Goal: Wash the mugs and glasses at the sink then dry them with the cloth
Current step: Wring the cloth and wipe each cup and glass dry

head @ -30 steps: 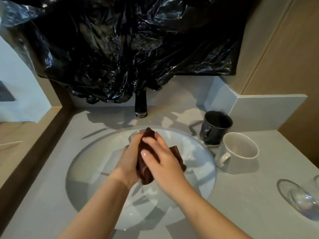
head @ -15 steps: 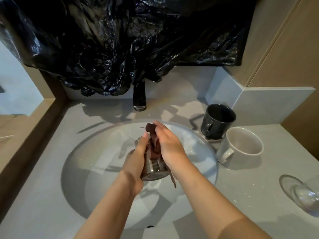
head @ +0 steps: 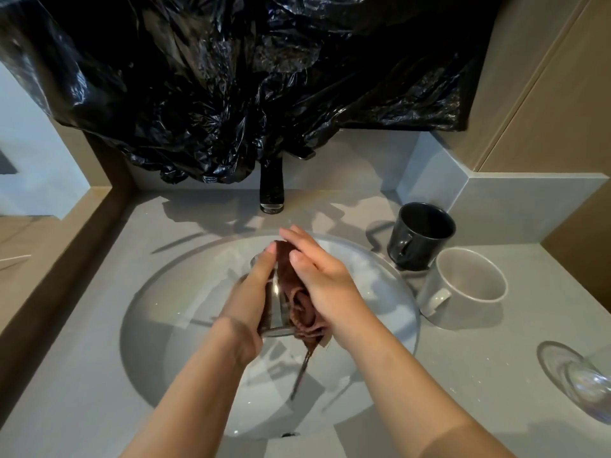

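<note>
While the left hand grips the glass over the sink, the right hand, fingers straight, presses the cloth on its three o'clock side.
Best to turn the glass slowly, with that grip firm.

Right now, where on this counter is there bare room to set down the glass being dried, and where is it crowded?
Free: counter left of the sink, up to the wooden ledge; also the strip between white mug and second glass. Crowded: back right corner, black mug beside white mug.
</note>
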A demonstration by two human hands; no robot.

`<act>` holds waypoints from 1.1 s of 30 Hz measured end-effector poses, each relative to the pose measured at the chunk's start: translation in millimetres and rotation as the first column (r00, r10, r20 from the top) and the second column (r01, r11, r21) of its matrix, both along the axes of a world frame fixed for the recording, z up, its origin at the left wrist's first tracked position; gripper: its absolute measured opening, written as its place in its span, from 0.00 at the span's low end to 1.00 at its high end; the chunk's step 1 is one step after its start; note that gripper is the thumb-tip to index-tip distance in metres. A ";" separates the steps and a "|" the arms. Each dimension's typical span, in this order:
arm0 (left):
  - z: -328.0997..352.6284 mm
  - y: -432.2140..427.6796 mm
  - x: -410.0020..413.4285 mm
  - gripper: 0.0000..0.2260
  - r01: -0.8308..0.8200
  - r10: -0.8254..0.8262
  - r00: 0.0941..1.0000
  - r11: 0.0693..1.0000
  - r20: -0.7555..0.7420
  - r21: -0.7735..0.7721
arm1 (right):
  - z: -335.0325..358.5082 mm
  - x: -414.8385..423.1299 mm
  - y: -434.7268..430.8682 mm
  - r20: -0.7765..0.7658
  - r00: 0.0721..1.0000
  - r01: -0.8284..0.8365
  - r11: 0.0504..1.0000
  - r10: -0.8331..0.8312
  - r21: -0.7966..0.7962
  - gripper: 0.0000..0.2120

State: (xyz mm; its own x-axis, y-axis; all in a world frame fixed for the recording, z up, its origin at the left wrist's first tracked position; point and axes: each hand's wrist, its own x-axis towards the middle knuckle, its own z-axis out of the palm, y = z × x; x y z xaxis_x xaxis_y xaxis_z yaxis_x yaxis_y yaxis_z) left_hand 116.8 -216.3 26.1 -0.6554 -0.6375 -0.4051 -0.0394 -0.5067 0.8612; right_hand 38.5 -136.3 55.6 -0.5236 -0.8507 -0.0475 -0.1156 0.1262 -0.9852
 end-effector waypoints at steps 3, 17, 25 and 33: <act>4.5 -13.7 -0.8 0.29 -0.076 0.078 0.996 0.996 -0.032 0.053 | -7.7 20.9 6.3 -0.176 0.970 -0.159 0.986 0.167 0.056 0.22; 0.3 -5.8 0.0 0.25 -0.113 0.113 0.994 0.987 0.001 -0.111 | -14.9 32.7 -1.3 -0.327 0.939 -0.062 0.988 0.107 0.144 0.24; 5.5 17.3 -1.3 0.26 -0.018 0.018 1.000 0.991 0.002 -0.135 | -3.1 -7.1 -14.4 0.239 0.957 0.192 0.978 -0.167 -0.087 0.19; 3.2 10.5 -2.5 0.34 -0.082 0.081 0.996 0.997 -0.023 -0.011 | -14.7 17.7 -6.7 -0.293 0.954 0.113 0.983 -0.066 0.147 0.26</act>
State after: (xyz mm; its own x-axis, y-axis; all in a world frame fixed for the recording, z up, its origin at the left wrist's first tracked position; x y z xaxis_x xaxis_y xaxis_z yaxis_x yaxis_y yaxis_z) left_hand 114.3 -205.9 29.3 -0.6099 -0.6938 -0.3831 0.0213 -0.4975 0.8672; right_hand 56.2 -143.0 41.0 -0.6086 -0.7933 -0.0164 -0.3698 0.3019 -0.8787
